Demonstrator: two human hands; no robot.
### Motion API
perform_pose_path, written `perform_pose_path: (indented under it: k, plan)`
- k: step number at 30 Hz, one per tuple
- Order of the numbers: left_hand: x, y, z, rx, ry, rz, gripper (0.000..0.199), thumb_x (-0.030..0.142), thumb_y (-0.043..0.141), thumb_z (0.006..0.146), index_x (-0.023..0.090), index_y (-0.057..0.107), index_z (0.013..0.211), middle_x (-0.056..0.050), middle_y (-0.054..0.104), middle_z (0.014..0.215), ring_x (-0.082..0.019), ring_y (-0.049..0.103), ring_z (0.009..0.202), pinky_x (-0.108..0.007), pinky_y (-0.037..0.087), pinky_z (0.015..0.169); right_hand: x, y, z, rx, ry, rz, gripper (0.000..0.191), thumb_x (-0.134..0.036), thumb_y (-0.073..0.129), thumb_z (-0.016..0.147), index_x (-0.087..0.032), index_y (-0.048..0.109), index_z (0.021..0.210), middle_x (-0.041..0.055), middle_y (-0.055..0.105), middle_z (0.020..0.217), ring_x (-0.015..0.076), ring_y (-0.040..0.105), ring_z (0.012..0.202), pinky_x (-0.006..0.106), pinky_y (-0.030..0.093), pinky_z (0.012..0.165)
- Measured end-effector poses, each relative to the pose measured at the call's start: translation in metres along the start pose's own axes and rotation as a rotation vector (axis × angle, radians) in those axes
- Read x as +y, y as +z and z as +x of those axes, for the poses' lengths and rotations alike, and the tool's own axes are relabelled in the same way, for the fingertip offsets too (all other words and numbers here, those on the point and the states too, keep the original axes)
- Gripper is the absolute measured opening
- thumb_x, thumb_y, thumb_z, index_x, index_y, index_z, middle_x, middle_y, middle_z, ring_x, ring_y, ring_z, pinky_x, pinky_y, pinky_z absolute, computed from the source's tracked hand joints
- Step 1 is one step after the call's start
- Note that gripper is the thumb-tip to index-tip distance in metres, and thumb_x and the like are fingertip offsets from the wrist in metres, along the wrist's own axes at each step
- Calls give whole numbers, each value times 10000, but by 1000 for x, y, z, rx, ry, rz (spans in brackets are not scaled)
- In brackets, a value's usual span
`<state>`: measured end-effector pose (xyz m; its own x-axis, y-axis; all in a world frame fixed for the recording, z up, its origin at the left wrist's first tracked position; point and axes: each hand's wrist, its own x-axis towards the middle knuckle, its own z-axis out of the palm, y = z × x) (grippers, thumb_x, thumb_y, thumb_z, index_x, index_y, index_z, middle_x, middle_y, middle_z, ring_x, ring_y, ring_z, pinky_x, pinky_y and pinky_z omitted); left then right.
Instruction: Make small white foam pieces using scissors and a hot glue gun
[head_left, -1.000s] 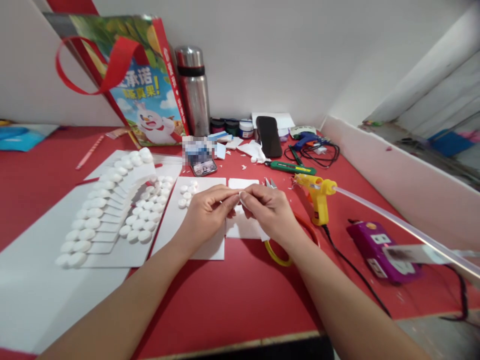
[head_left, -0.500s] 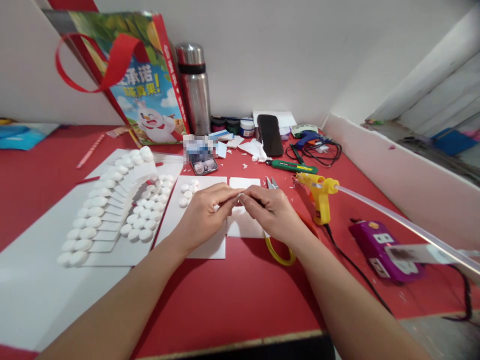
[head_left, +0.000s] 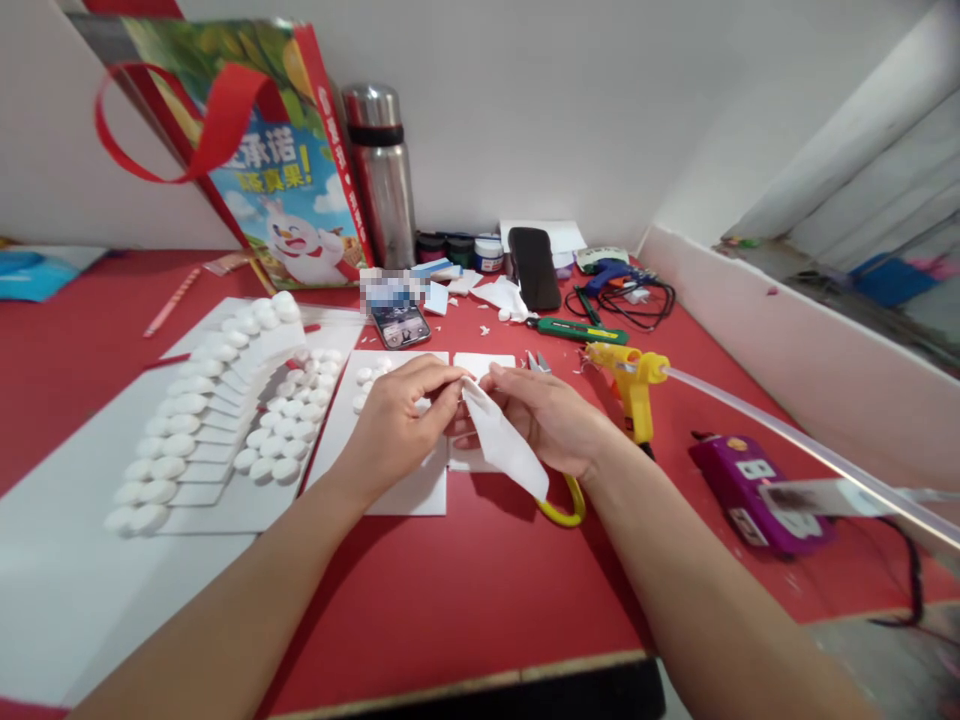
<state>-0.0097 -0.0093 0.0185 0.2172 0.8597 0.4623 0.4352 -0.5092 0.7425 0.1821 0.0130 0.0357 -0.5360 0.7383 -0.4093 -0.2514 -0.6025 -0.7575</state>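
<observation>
A thin, soft-looking white piece of paper (head_left: 506,445) hangs at a slant between my hands, its lower corner over the yellow scissor handle. My left hand (head_left: 409,415) pinches its upper end between thumb and fingers. My right hand (head_left: 555,415) has the thumb at the upper edge of the paper and fingers curled behind it; the exact contact is partly hidden. Below lie white cards (head_left: 484,362) and a white board (head_left: 412,490) with several small white discs (head_left: 365,376). The scissors (head_left: 566,505) lie under my right hand, mostly covered.
At left, a stepped white model (head_left: 214,465) carries rows of white discs. A yellow glue gun (head_left: 634,375) stands right, its long glue stick (head_left: 787,440) reaching over a purple box (head_left: 757,495). A green cutter (head_left: 581,332), phones, steel flask (head_left: 379,180) and printed bag (head_left: 292,215) are farther back.
My fingertips were together around a small white bit; now my hands are slightly apart and the white paper hangs loose between them. My right hand has turned, showing its fingers. The view shifted slightly.
</observation>
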Motion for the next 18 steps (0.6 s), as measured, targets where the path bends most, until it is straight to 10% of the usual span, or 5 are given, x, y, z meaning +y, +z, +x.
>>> perform_pose_path:
  k: [7,18]
  plan:
    - [3,1,-1,-23,-42,-7,162,179,588,983,177,750,972,-56,727,949,-171,675,875,-302,506,792,8,-2,4,-106,24,127,187,-310,719,930,-142,656,877,27,668,736,84,525,534,229,512,541]
    - [3,6,-3,13,-176,-57,152,214,632,951,186,777,914,-37,742,869,-165,666,804,-281,489,706,7,2,3,22,-99,-112,483,-386,951,643,-184,554,829,-57,609,622,20,349,452,177,256,460]
